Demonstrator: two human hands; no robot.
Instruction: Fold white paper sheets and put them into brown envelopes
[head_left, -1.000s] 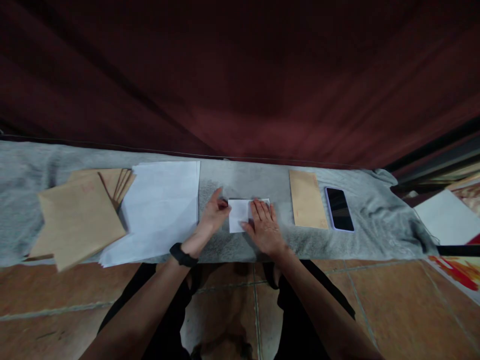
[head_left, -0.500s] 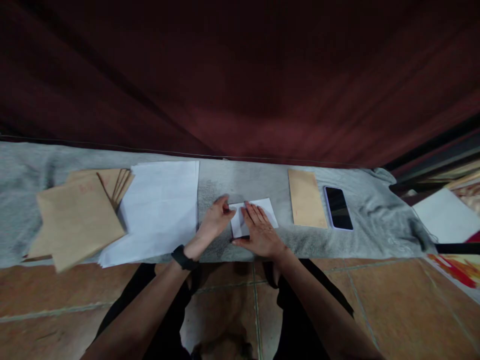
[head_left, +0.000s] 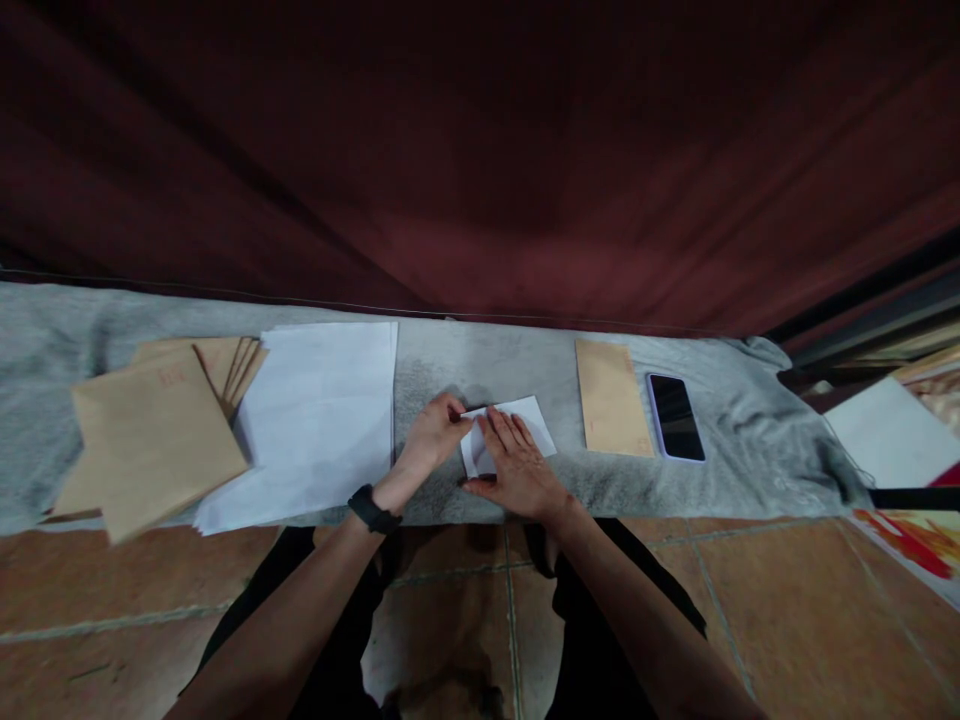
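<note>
A small folded sheet of white paper (head_left: pixel 537 420) lies on the grey cloth in front of me. My right hand (head_left: pixel 517 468) rests flat on it, fingers stretched out and pressing its middle. At the paper's upper left corner, my left hand (head_left: pixel 436 432) pinches the edge between thumb and fingers; a dark band is on that wrist. Part of the paper is hidden under my right hand. To the right lies a single brown envelope (head_left: pixel 613 397).
A stack of white sheets (head_left: pixel 319 420) lies to the left, with several brown envelopes (head_left: pixel 161 430) beside and partly against it. A phone (head_left: pixel 677 418) rests right of the single envelope. Behind the grey cloth (head_left: pixel 495 355) hangs a dark red curtain (head_left: pixel 480 200).
My left hand has shifted slightly up at the paper's corner. My right hand stays pressed on the paper, almost unmoved.
</note>
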